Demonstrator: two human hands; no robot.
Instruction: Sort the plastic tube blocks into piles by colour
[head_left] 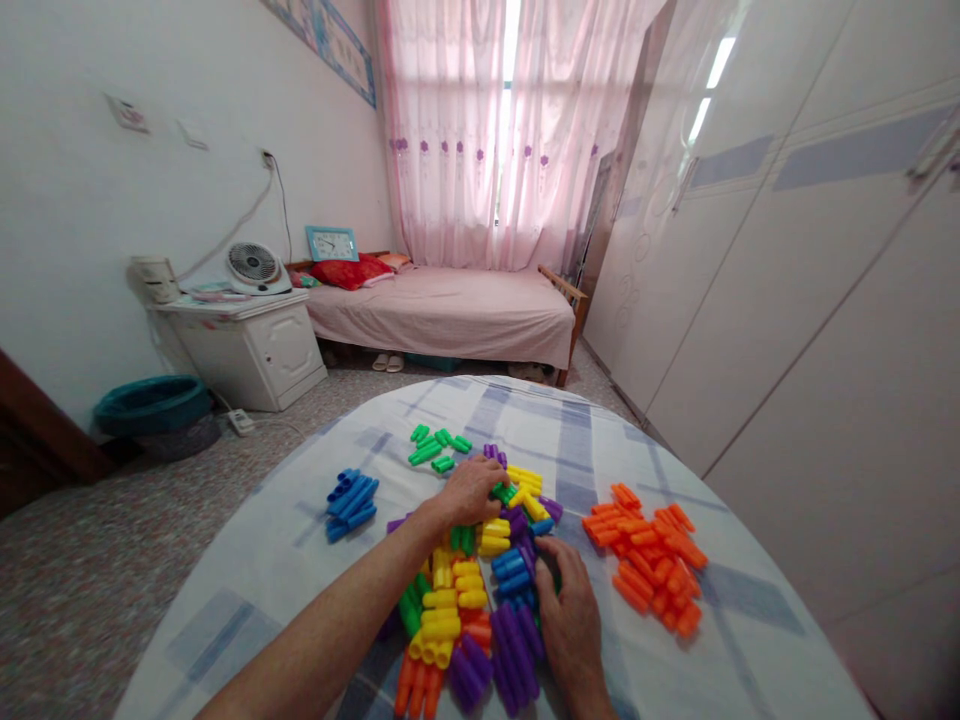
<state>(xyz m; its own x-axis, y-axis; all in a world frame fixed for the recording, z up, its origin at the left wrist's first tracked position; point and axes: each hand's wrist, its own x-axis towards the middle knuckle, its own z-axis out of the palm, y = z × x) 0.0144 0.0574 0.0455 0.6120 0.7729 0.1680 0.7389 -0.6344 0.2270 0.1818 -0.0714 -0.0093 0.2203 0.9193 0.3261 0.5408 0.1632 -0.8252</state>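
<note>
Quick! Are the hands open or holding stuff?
Left hand: fingers bent over green pieces; can't tell if it's gripping any.
Right hand: curved beside blue pieces; can't tell if it's holding anything.

We counted one left hand [474, 491] and one right hand [568, 600] at lower centre. One table [727, 640] bore four groups of tubes [513, 652]: one orange pile [664, 572] at lower right, one blue cluster [351, 505] centre-left, one green cluster [426, 452] mid-frame, one five-coloured heap [471, 583] at bottom centre. Left of centre, we saw one clock [331, 244], one fan [253, 262], one bin [159, 418], two slippers [381, 362].
</note>
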